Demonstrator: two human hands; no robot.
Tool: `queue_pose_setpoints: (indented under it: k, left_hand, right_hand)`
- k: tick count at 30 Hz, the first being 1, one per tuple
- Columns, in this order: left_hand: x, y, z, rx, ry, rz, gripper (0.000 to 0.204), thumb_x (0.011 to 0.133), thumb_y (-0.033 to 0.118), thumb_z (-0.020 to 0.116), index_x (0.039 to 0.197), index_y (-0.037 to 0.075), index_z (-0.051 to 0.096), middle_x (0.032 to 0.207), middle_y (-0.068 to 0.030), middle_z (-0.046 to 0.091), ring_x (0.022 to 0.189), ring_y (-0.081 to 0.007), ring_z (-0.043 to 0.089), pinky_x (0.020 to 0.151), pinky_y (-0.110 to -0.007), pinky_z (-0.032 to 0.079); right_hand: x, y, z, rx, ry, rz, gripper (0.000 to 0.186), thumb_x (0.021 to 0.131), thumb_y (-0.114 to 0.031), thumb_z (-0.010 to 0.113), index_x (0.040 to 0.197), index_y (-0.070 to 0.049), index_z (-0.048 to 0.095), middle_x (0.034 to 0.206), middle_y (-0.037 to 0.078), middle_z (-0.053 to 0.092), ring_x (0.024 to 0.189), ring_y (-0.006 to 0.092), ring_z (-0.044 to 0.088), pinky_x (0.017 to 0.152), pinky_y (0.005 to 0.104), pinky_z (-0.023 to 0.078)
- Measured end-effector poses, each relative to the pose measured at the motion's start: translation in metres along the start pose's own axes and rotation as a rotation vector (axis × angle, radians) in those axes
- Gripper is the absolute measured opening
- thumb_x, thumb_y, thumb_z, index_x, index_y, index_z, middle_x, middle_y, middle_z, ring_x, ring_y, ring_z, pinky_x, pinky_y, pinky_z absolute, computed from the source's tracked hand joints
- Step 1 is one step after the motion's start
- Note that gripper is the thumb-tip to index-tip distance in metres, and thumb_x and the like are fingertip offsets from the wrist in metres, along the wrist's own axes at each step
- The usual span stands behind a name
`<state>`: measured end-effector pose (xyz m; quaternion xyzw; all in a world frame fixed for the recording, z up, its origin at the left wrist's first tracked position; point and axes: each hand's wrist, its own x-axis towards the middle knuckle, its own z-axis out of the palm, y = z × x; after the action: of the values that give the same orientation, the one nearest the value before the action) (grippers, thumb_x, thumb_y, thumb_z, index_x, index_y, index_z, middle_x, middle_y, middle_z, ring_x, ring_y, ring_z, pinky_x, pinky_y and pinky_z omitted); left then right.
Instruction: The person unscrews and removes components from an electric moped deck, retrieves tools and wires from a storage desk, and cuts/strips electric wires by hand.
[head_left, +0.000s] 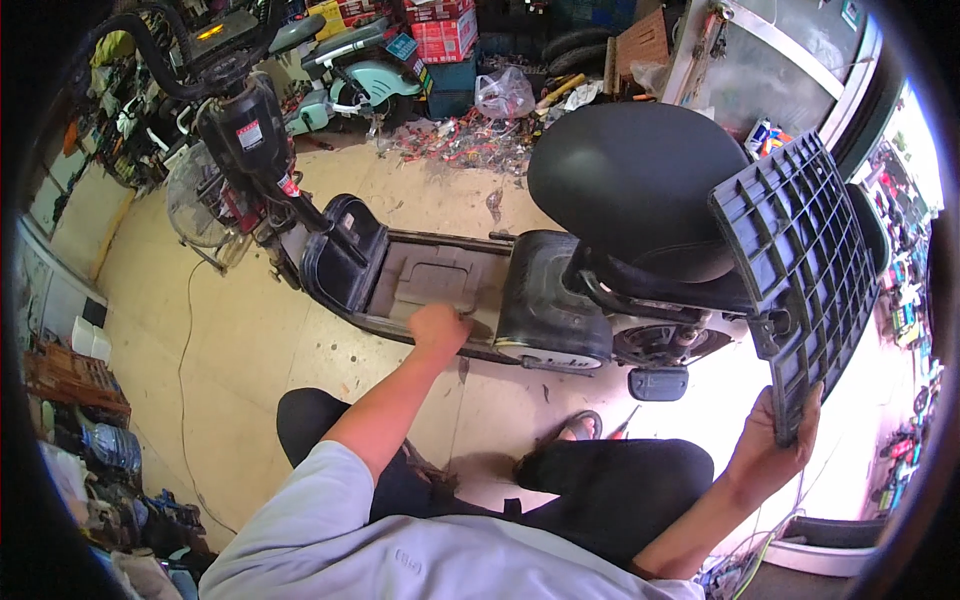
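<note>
A black electric scooter stands in front of me, its handlebar stem (250,140) at the left and its seat (640,180) at the right. Between them lies the footwell (470,258), a shallow tray with a brown-grey floor. Over its near edge rests my left hand (440,328), closed like a fist; whatever it may grip is hidden. Off to the right, my right hand (780,445) grips the lower end of a black plastic panel (800,255). The panel is tilted up beside the seat, its ribbed grid side showing.
Another scooter (375,85), pale green, is parked at the back. Plastic litter (470,140) covers the floor behind the black scooter. A pedal (658,383) juts toward my knees. A thin cable (185,370) runs along the floor at the left, near cluttered tools and a water bottle (110,445).
</note>
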<state>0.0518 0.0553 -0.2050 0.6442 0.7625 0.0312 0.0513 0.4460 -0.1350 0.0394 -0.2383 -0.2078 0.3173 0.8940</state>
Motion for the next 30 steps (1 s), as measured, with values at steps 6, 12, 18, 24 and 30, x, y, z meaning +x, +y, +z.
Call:
queue_pose_setpoints:
  k: [6, 12, 18, 24, 30]
  left_hand:
    - [-0.013, 0.018, -0.035, -0.169, 0.041, 0.007, 0.041, 0.074, 0.042, 0.076, 0.086, 0.003, 0.076, 0.080, -0.0195, 0.073, 0.079, -0.0393, 0.072, 0.070, -0.048, 0.057]
    - [-0.035, 0.015, -0.033, -0.410, -0.019, 0.157, 0.036, 0.077, 0.039, 0.076, 0.085, 0.005, 0.072, 0.077, -0.0194, 0.071, 0.077, -0.0387, 0.070, 0.069, -0.048, 0.055]
    - [-0.076, 0.017, 0.010, 0.129, 0.116, 0.822, 0.029, 0.080, 0.031, 0.077, 0.095, 0.008, 0.065, 0.081, -0.0125, 0.068, 0.081, -0.0328, 0.069, 0.071, -0.048, 0.054]
    - [-0.066, 0.009, 0.033, 0.079, 0.107, 0.795, 0.036, 0.079, 0.032, 0.081, 0.100, 0.008, 0.064, 0.081, -0.0112, 0.069, 0.083, -0.0314, 0.070, 0.072, -0.046, 0.055]
    - [-0.078, 0.034, -0.035, -0.423, -0.351, 0.428, 0.036, 0.086, 0.038, 0.080, 0.088, 0.004, 0.068, 0.079, -0.0128, 0.071, 0.075, -0.0251, 0.070, 0.068, -0.040, 0.053]
  right_hand:
    - [0.012, -0.001, -0.035, 0.177, -0.305, 0.103, 0.040, 0.105, -0.010, 0.049, 0.137, 0.014, 0.053, 0.143, 0.026, 0.058, 0.133, 0.0337, 0.057, 0.120, 0.0514, 0.037]
    - [0.013, -0.004, -0.035, 0.380, -0.364, 0.073, 0.044, 0.104, -0.006, 0.051, 0.143, 0.013, 0.048, 0.149, 0.026, 0.053, 0.140, 0.0363, 0.051, 0.124, 0.0534, 0.030]
    - [0.023, -0.014, -0.035, 0.292, -0.255, -0.218, 0.039, 0.103, -0.007, 0.059, 0.137, 0.010, 0.052, 0.141, 0.021, 0.060, 0.126, 0.0261, 0.060, 0.107, 0.0431, 0.046]
    - [0.012, -0.022, -0.083, -0.161, 0.220, -0.473, 0.025, 0.104, -0.013, 0.064, 0.116, 0.007, 0.059, 0.111, 0.014, 0.067, 0.095, 0.0147, 0.063, 0.077, 0.0270, 0.049]
    - [-0.032, -0.026, -0.280, -0.180, 0.637, -0.112, 0.015, 0.104, -0.020, 0.064, 0.104, -0.005, 0.066, 0.093, 0.002, 0.070, 0.070, 0.0084, 0.064, 0.058, 0.0228, 0.050]
